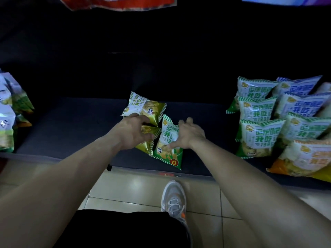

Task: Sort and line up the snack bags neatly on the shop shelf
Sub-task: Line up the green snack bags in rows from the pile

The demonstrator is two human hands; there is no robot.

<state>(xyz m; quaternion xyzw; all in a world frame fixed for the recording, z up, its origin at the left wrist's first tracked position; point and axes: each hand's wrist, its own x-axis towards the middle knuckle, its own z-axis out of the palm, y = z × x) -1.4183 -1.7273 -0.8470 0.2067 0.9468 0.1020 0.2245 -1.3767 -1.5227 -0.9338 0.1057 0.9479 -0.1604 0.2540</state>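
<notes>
Our left hand (133, 130) lies fingers-down on an olive-gold bag (148, 138), seemingly gripping it. Our right hand (188, 134) rests with fingers spread on a green bag (169, 151), not closed around it; we judge both are steadying bags to square them up. A third bag (145, 106) lies tilted at twelve o'clock from the left hand. All three sit mid-shelf (71, 129), glossy and puffy. At three o'clock, a neater row of bags (258, 138) overlaps.
</notes>
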